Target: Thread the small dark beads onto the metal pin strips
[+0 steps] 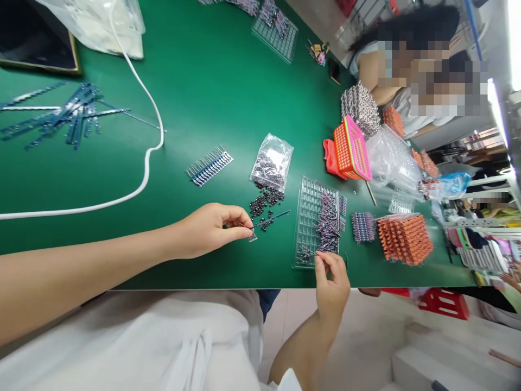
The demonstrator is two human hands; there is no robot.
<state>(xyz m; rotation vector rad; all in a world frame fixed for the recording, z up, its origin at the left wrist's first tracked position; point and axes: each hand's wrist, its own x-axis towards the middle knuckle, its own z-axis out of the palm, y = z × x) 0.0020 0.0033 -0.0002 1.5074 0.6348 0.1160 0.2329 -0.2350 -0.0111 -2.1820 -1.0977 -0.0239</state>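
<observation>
My left hand (214, 229) is closed in a pinch on a thin dark blue strip (279, 215), which points right over the green table. Small dark beads (262, 202) lie scattered beyond its fingertips, by the mouth of a clear plastic bag (272, 160). My right hand (332, 279) pinches at the near edge of a clear compartment tray (307, 212); what its fingertips hold is too small to name. Thin pinkish-dark pieces (329, 222) are heaped on the tray's right side. Left of the bag lies a strip (209, 166) lined with pins.
A white cable (140, 187) curves across the left, near loose blue strips (73, 114) and a dark tablet (36, 38). At right stand a pink-orange basket (350, 147) and orange stacks (405, 239). Another person (376, 70) sits across the table at the upper right.
</observation>
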